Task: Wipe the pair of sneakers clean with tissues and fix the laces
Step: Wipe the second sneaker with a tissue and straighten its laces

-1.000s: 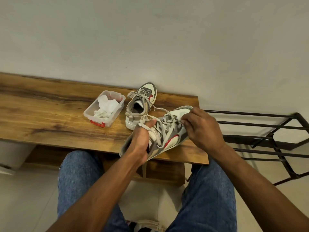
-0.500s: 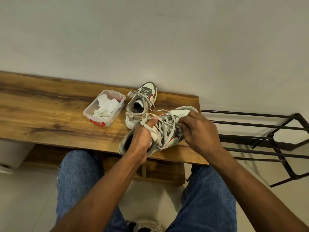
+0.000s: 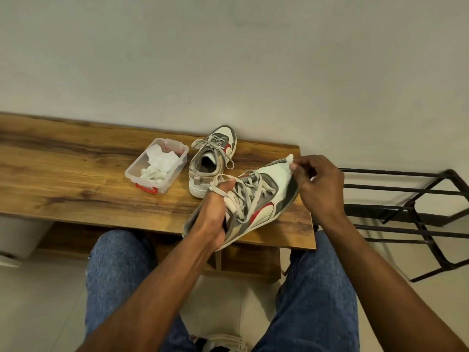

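We are sitting before one wooden bench [image 3: 76, 179] that is stretching across the middle of the view, with one black metal rack [image 3: 416, 212] standing off at three o'clock and our two denim-clad knees [image 3: 119, 270] showing below at six o'clock. On the bench we are counting two sneakers, both grey, white and red. One resting sneaker [image 3: 213, 161] is standing on the wood at about twelve o'clock from our hands, toe pointing to the wall, its laces lying loose. The other, the held sneaker [image 3: 258, 204], is being lifted over the bench's near edge, toe pointing to about one o'clock. Our left hand [image 3: 213, 214] is gripping it at the heel and collar, fingers curled round the opening and the thumb lying up along the tongue, with a loop of its grey laces [image 3: 243, 194] draped over the thumb. Our right hand [image 3: 319, 184] is at three o'clock of that shoe, fingertips closed in a pinch on one small white tissue [image 3: 288, 165] pressed to the toe. One clear plastic box [image 3: 181, 152] with a red latch is sitting at nine o'clock of the resting sneaker, just beside it, holding crumpled white tissues [image 3: 160, 163] whose number we cannot tell.
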